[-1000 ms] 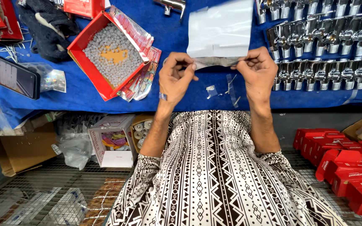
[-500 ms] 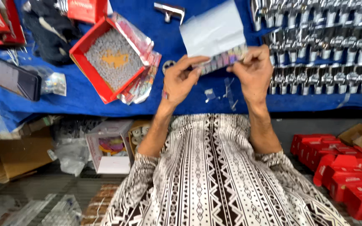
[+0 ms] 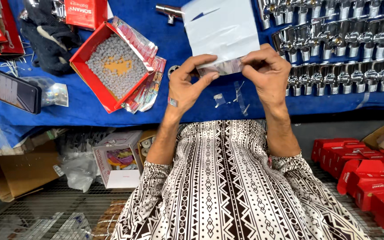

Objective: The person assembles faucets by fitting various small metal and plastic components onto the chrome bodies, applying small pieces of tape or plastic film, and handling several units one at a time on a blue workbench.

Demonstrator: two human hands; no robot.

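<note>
Head view: white pouch [image 3: 222,27] edge pinched between both hands' fingers [image 3: 201,60].

There is one view only, from the camera on my head, looking steeply down and slightly forward over my black-and-white patterned shirt [image 3: 227,186] at close range. The blue cloth-covered workbench [image 3: 90,115] fills the upper half, toward twelve o'clock; the wire-mesh floor [image 3: 41,213] lies toward seven o'clock. With no second view, nothing is shared.
</note>
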